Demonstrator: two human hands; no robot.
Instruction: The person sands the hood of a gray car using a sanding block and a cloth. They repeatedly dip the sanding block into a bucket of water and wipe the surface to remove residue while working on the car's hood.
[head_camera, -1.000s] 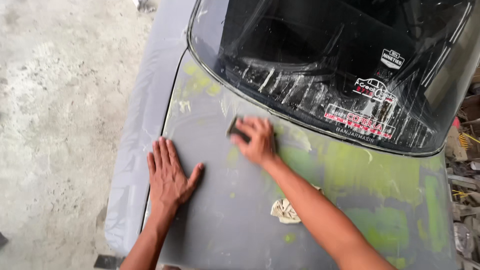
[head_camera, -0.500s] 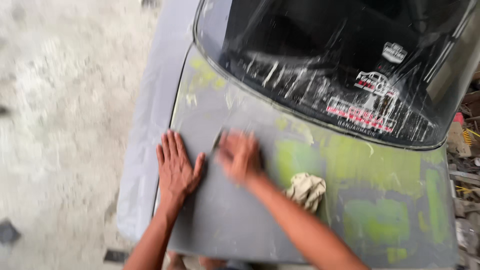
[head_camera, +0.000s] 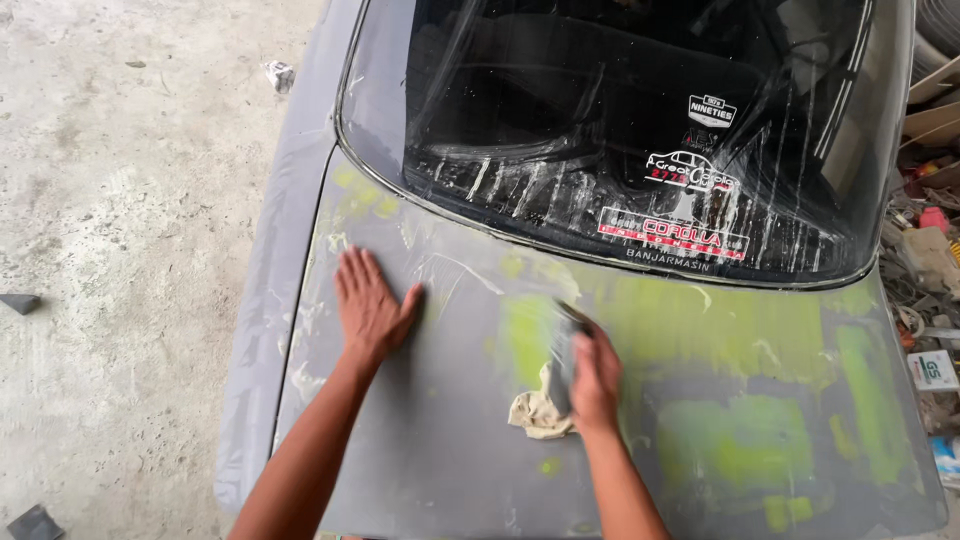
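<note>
Further right now, right hand (head_camera: 597, 378).

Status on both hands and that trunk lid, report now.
Left hand flat on the grey trunk lid, fingers spread. Right hand pressing a dark sanding block on the green filler patch. Beige rag lying beside the right hand.
</note>
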